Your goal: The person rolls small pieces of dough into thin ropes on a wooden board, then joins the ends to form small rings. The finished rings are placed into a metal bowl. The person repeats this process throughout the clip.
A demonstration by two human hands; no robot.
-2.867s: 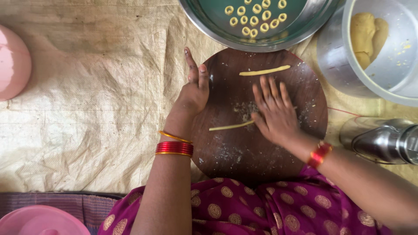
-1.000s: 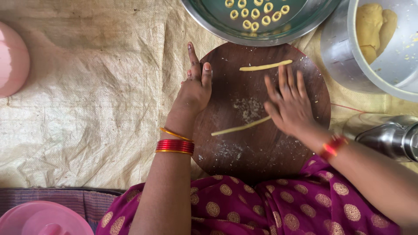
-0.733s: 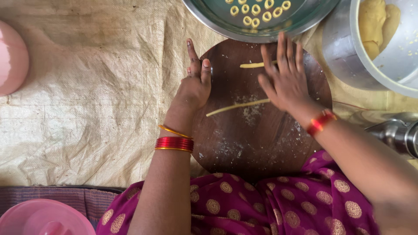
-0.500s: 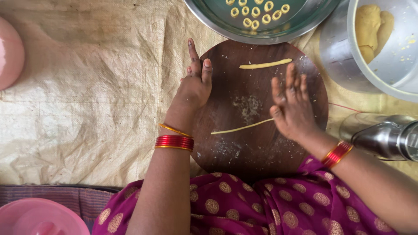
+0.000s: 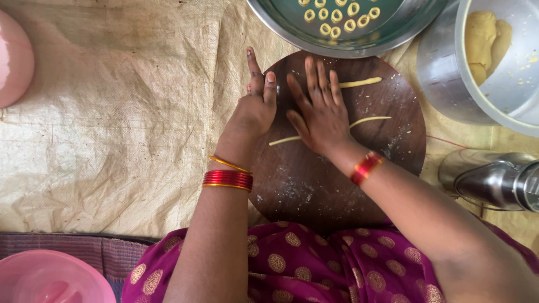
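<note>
Right now our right hand (image 5: 321,109) lies flat and open on the round dark wooden board (image 5: 314,185), fingers spread and pointing away from us, gripping nothing. Its palm presses on a thin dough strand (image 5: 368,120), whose pale ends stick out on either side of the hand: one toward our left wrist, the other toward the board's right side. Our left hand (image 5: 255,106) rests at the board's left edge, loosely curled with the forefinger stretched forward and the thumb up; it has hold of nothing that we can see, and it sits just beside the right hand without touching the strand's near end.

That strand is long, slim and yellowish, slightly slanted across the board. A second dough strand (image 5: 359,82), shorter and thicker, lies just beyond our right fingertips, near the board's far rim. Floury crumbs speckle the wood below our hands.

Past the far edge, a steel tray (image 5: 292,36) overlaps the board's rim and carries small dough rings (image 5: 337,17). To the right stands a steel pot (image 5: 443,73) with a lump of dough (image 5: 483,39) inside, well apart from the hands, and a shiny steel vessel (image 5: 494,182) lies on its side near the board's right edge. The near half of the board is bare wood. Left of it spreads a woven beige mat (image 5: 112,123), with pink plastic bowls (image 5: 50,278) at its corners.
</note>
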